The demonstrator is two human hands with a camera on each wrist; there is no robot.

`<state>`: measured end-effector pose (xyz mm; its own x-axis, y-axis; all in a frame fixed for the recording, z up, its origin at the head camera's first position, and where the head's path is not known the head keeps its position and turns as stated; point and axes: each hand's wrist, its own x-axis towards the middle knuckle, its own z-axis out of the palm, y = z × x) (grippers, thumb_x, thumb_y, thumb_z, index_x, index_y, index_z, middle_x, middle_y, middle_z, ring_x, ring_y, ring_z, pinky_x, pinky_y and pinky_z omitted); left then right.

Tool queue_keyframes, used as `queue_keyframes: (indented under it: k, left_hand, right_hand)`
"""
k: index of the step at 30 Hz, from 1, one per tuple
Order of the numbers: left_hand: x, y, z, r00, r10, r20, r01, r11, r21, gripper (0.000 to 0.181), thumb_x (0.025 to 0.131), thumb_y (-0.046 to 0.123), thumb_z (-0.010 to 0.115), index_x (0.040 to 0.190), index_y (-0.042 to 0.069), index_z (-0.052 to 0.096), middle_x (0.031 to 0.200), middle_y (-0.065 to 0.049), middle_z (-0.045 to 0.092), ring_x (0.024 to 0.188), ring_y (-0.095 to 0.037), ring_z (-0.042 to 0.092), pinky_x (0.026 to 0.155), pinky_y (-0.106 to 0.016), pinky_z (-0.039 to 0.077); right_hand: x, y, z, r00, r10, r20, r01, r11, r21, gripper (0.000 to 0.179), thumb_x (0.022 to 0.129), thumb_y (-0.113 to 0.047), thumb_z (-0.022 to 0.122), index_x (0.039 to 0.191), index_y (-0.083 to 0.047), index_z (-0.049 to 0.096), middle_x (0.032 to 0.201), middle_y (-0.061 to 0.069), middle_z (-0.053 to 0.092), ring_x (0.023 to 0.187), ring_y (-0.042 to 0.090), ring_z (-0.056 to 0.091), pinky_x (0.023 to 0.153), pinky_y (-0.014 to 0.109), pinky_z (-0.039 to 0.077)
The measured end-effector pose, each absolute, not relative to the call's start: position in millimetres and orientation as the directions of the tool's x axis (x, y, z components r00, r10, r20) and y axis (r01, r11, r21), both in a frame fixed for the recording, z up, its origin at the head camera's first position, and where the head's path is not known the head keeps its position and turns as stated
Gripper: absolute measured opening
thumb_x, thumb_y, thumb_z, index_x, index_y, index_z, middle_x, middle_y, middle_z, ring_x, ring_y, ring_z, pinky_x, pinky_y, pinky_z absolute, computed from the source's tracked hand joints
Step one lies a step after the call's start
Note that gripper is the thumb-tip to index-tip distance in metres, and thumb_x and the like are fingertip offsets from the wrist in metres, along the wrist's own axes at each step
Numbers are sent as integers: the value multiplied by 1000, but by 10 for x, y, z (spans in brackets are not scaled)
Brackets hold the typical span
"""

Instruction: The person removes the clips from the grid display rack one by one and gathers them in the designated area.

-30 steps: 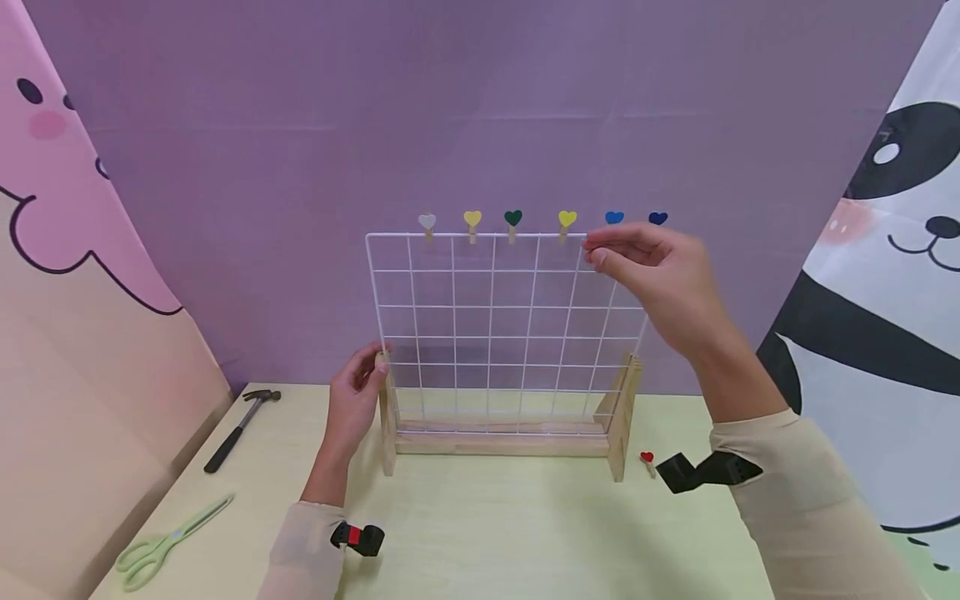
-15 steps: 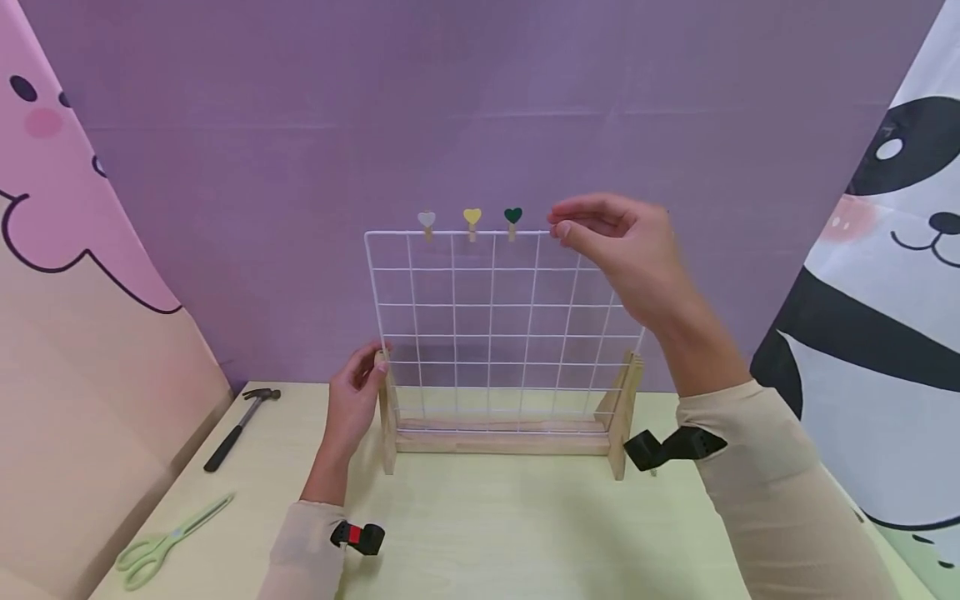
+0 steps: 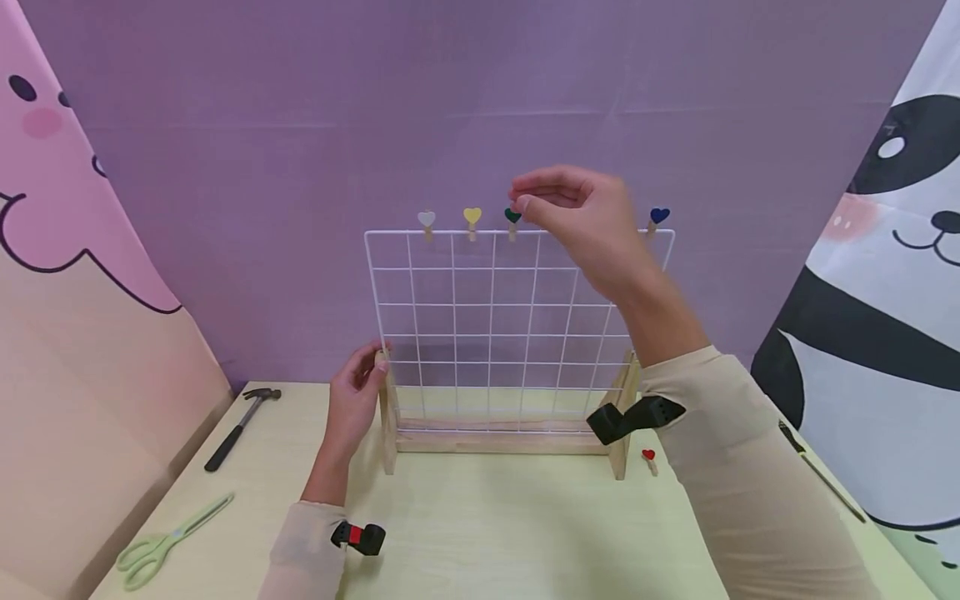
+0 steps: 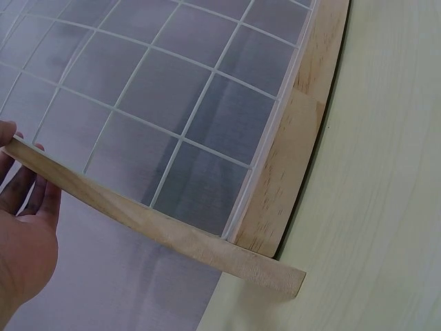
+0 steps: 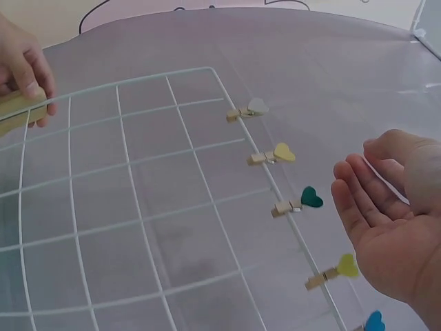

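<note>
While the wooden stand (image 3: 502,443) holds the white wire grid (image 3: 454,305) upright, six heart clips (image 3: 472,220) line the grid's top edge. The left hand (image 3: 356,396) pinches the stand's left upright (image 3: 387,433) between thumb and fingers; the right hand (image 3: 588,223), fingers loosely bent, thumb apart, hangs just clear of the green clip (image 5: 296,204). A red clip (image 3: 649,461) lies on the table (image 3: 480,525) near the stand's right end.

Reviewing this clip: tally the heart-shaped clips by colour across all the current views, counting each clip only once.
White clip: 1
Yellow clips: 2
Green clip: 1
Light blue clip: 1
Dark blue clip: 1
Red clip: 1
Total: 7
</note>
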<state>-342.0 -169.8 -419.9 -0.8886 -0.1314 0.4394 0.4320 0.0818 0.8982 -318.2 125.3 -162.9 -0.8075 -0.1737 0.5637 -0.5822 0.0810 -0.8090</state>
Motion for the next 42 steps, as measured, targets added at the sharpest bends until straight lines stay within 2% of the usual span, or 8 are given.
queue_keyframes:
  k: [2, 9, 14, 24, 29, 36, 42]
  left_hand:
    - [-3409, -1699, -4194, -888, -133, 439, 433, 76, 898, 36, 104, 6, 59, 139, 1, 60, 141, -20, 64, 119, -5, 62, 98, -9, 49]
    - [-3414, -1697, -4194, -884, -135, 448, 444, 64, 894, 35, 103, 4, 60, 138, 0, 60, 140, -19, 64, 128, -26, 60, 98, -10, 50]
    - [-3422, -1687, -4204, -881, -128, 455, 453, 52, 890, 35, 103, 4, 59, 138, 1, 61, 140, -19, 64, 129, -29, 60, 99, -11, 50]
    - [-3406, -1670, -4197, -881, -124, 457, 454, 54, 890, 34, 103, 5, 59, 138, 2, 61, 140, -21, 63, 130, -37, 58, 98, -11, 50]
    - [-3413, -1670, -4204, -888, -125, 443, 439, 64, 896, 36, 104, 6, 59, 139, 3, 60, 141, -18, 64, 131, -34, 58, 100, -10, 49]
    - [-3401, -1678, -4208, -889, -125, 441, 435, 71, 897, 36, 104, 8, 60, 140, 2, 60, 141, -19, 63, 125, -19, 61, 100, -9, 48]
    - [-3404, -1698, -4222, -889, -125, 441, 435, 71, 898, 36, 104, 7, 60, 139, 3, 60, 140, -18, 63, 130, -34, 59, 98, -9, 50]
  right_hand:
    - [-3204, 1194, -1604, -807, -177, 564, -584, 89, -807, 22, 93, -8, 73, 115, -1, 75, 105, 2, 78, 101, 16, 74, 94, 21, 57]
    - [-3242, 1012, -1518, -819, -192, 541, -569, 142, -810, 24, 96, -12, 71, 118, -4, 74, 112, 5, 77, 107, 18, 73, 99, 23, 56]
    - [-3260, 910, -1482, -823, -208, 529, -562, 160, -811, 25, 97, -14, 71, 119, -5, 74, 115, 6, 75, 112, 21, 71, 102, 25, 55]
    - [-3382, 656, -1480, -806, -215, 552, -585, 141, -799, 21, 95, -8, 72, 114, 0, 75, 109, 9, 76, 103, 17, 72, 95, 24, 57]
    - [-3422, 572, -1506, -813, -222, 539, -576, 166, -800, 20, 94, -6, 71, 113, -1, 75, 109, 10, 76, 99, 16, 72, 91, 23, 57]
    - [-3459, 520, -1559, -832, -198, 519, -553, 221, -803, 20, 94, -6, 69, 113, -3, 76, 109, 10, 76, 98, 15, 71, 87, 22, 57]
    - [-3463, 473, -1556, -841, -198, 504, -541, 287, -790, 20, 96, -10, 70, 114, -7, 76, 112, 10, 76, 99, 15, 71, 87, 24, 57]
